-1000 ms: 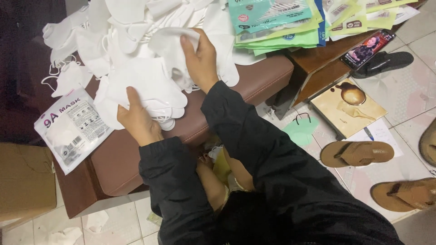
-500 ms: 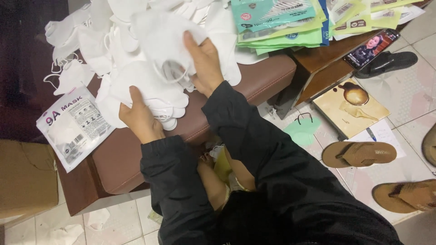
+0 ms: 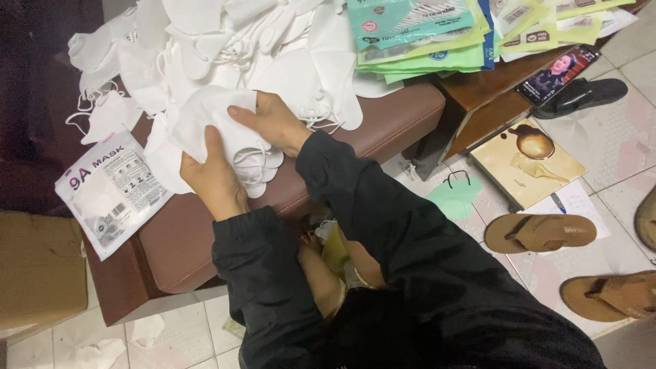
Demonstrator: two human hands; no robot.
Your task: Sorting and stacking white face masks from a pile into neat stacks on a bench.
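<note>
Both hands (image 3: 239,150) now on one mask (image 3: 212,119)

I read this as a room in a home turned into a small packing spot — not a factory. The landmark is the brown padded bench (image 3: 383,130): white face masks (image 3: 225,41) lie heaped on it, green-and-teal packets (image 3: 424,34) stacked at its far right end. On the tiled floor (image 3: 615,137) right of the bench lie brown sandals (image 3: 540,232) — house footwear — and a cardboard box (image 3: 37,273) sits left of it.
</note>
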